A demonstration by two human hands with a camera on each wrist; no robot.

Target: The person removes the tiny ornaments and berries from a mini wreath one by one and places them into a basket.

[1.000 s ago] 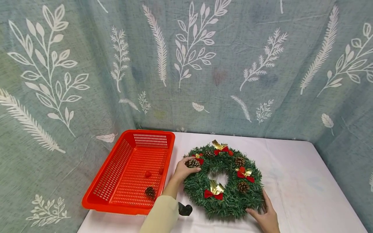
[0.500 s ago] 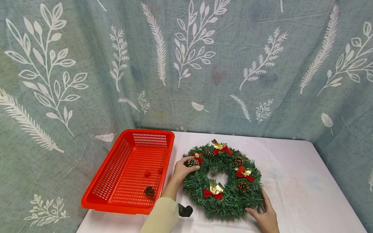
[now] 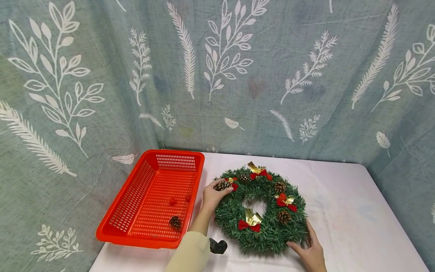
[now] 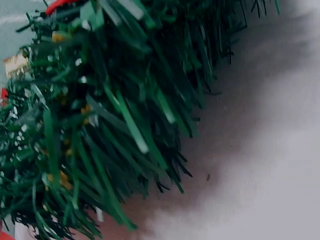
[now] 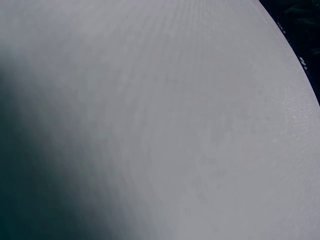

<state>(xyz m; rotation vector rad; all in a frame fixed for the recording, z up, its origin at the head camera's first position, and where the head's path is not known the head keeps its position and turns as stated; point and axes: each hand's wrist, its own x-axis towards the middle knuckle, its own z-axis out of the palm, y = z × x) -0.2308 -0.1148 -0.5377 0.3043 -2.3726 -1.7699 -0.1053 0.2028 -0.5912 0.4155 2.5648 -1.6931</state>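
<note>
A green Christmas wreath with red-and-gold bows and pine cones lies on the white-covered table. At its upper left, my left hand holds a pine cone between thumb and fingers, beside a bow. My right hand grips the wreath's lower right rim, its thumb on the near side; some fingertips are hidden. Close up in the left wrist view are the wreath's green needles; that hand is out of sight there. A pale surface fills most of the right wrist view.
Left of the wreath stands a red plastic basket with perforated walls. Inside are a pine cone and small red balls. A black object is beside the left sleeve. A leaf-patterned curtain hangs behind the table.
My left thumb and fingers have shifted slightly upward, and the pine cone between them has tilted a little. The right hand and the wreath stay in place.
</note>
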